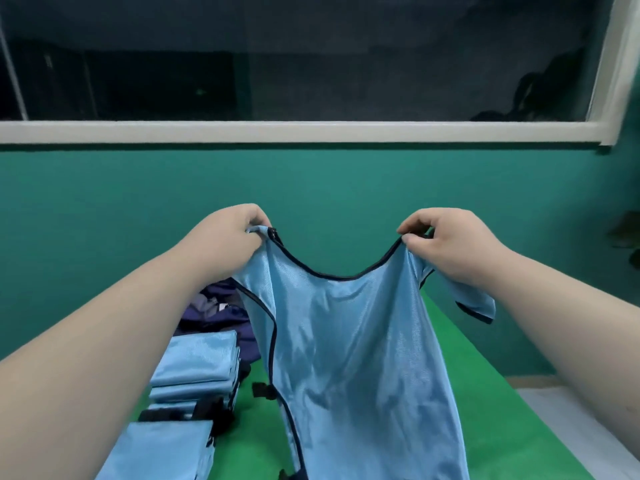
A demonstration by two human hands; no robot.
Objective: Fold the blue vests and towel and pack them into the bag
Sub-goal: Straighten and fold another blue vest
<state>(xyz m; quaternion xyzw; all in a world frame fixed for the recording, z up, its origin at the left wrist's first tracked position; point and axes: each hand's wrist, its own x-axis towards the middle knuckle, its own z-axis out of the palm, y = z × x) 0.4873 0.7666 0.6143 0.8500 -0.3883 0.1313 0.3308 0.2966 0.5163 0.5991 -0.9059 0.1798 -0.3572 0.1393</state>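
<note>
As it is held up over a green-covered table (502,410), a light-blue vest (349,348) with dark piping is shown pinched at its two shoulder straps, one strap in the left hand (230,237) and the other in the right hand (450,247). The hands are kept well apart, each clamped on its strap between thumb and curled fingers, so that the neckline sags in a curve between them. The vest's long axis is hung straight down from the hands toward the table, and neither hand is set plainly nearer to it than the other.

For a fold, it is judged that the garment would have to be lowered flat onto the bare green cloth beneath and to the right, since the left side is taken up by a stack of folded vests (199,362). Behind that stack a heap of dark navy fabric (225,306) is seen, thought to be the bag, though its opening cannot be made out.

The vest's hem is cut off by the lower edge of the view, and whether it touches the table cannot be told. A black side tab (260,390) is glimpsed at the vest's left edge. No towel can be identified. A dark window (311,64) is set above a teal wall (104,202).
</note>
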